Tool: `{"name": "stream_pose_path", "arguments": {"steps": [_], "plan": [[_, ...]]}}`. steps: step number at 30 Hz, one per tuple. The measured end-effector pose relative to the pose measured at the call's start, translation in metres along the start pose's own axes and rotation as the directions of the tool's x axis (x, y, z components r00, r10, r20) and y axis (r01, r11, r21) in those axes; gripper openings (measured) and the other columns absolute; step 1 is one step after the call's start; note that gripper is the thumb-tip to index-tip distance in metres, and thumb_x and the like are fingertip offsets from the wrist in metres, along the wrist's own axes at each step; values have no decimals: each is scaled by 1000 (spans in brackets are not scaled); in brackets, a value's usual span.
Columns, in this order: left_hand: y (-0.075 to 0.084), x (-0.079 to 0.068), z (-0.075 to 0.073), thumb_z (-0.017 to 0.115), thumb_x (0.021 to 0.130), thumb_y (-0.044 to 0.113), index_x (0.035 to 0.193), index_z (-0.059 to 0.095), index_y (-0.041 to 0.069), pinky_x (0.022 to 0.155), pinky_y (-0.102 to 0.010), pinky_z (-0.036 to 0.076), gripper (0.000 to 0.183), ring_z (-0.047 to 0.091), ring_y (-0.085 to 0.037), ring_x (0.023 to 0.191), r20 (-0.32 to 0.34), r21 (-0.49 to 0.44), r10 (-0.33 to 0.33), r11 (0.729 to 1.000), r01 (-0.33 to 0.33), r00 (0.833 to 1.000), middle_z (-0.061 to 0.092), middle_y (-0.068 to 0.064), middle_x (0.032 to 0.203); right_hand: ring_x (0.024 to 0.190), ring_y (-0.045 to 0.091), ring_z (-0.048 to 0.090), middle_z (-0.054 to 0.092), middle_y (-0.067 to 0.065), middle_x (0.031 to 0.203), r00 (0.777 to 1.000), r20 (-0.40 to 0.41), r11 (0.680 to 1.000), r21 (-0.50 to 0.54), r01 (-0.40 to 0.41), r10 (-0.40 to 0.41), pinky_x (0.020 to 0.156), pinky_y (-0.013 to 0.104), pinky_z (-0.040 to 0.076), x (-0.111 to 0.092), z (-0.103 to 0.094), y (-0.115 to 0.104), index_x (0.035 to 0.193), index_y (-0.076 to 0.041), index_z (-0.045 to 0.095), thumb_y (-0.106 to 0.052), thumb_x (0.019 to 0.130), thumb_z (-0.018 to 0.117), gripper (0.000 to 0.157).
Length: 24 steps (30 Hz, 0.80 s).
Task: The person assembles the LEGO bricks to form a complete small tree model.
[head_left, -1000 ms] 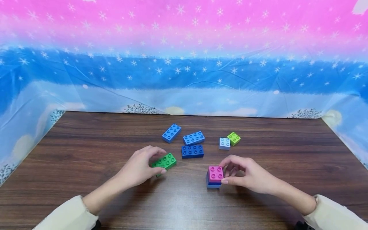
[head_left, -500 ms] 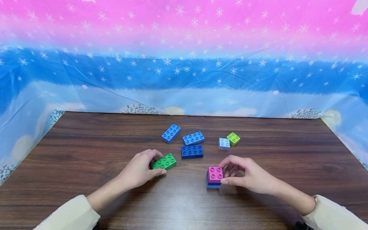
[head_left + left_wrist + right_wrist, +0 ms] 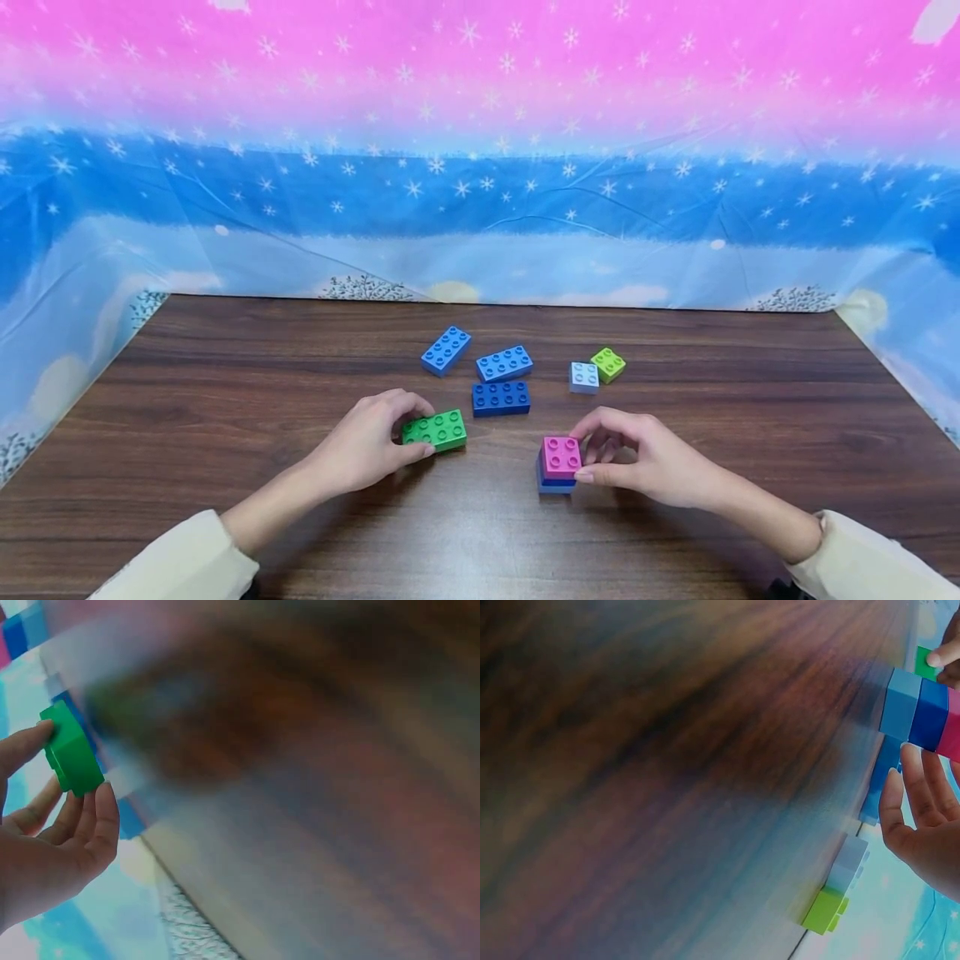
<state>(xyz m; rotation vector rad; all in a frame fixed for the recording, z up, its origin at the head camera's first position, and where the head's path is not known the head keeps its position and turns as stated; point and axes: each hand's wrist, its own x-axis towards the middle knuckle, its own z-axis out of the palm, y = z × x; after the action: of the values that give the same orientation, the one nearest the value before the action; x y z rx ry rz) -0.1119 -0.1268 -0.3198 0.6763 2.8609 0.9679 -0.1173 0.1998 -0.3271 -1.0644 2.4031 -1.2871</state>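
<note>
Now: green brick point(image 3: 444, 431), left of the pink-topped stack point(image 3: 561, 457), turned squarer to it than a second ago, seemingly nearer alignment; grip of left hand point(image 3: 375, 442) pinches it, thumb opposing fingers. Stack stands unmoved on table point(image 3: 187, 400); grip of right hand point(image 3: 652, 458), partly closed, holds its right side.

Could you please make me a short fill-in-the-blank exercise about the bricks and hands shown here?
The long brick in the left hand is ____.
The right hand touches a stack of ____ bricks.
The stack's top brick is ____.
The small lime brick has ____ studs on top.

Missing words: green; three; pink; four.
</note>
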Motion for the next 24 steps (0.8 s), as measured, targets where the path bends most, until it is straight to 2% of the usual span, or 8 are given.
{"name": "stream_pose_path", "arguments": {"steps": [4, 12, 19, 24], "plan": [[13, 2, -4, 73, 77, 13, 101, 63, 7, 63, -23, 45, 26, 50, -8, 71, 2, -36, 57, 998, -57, 998, 60, -1, 96, 80, 14, 58, 61, -3, 93, 1000, 1, 1000, 2, -4, 4, 69, 29, 50, 0, 0, -1, 107, -13, 57, -18, 82, 69, 27], [42, 10, 0, 71, 79, 14, 103, 62, 5, 70, -23, 49, 27, 56, -12, 84, 16, -127, 177, 977, -174, 984, 60, -3, 98, 80, 15, 58, 62, 0, 93, 1000, 5, 1000, 13, 17, -17, 70, 28, 50, 0, 0, -3, 107, -9, 57, -16, 83, 68, 27], [62, 17, 12, 68, 82, 14, 106, 61, 3, 68, -20, 50, 28, 55, -13, 84, 58, -216, 246, 949, -228, 968, 59, -6, 101, 80, 13, 59, 62, 1, 91, 999, 7, 999, 22, 39, -39, 69, 29, 51, 0, 1, -2, 107, -10, 57, -15, 83, 67, 26], [69, 22, 15, 68, 82, 12, 107, 61, 2, 68, -20, 50, 28, 54, -12, 83, 74, -247, 271, 937, -246, 960, 58, -6, 101, 79, 14, 59, 61, 1, 90, 998, 6, 998, 28, 57, -57, 68, 29, 51, 0, 0, 0, 107, -12, 57, -15, 84, 67, 25]]}}
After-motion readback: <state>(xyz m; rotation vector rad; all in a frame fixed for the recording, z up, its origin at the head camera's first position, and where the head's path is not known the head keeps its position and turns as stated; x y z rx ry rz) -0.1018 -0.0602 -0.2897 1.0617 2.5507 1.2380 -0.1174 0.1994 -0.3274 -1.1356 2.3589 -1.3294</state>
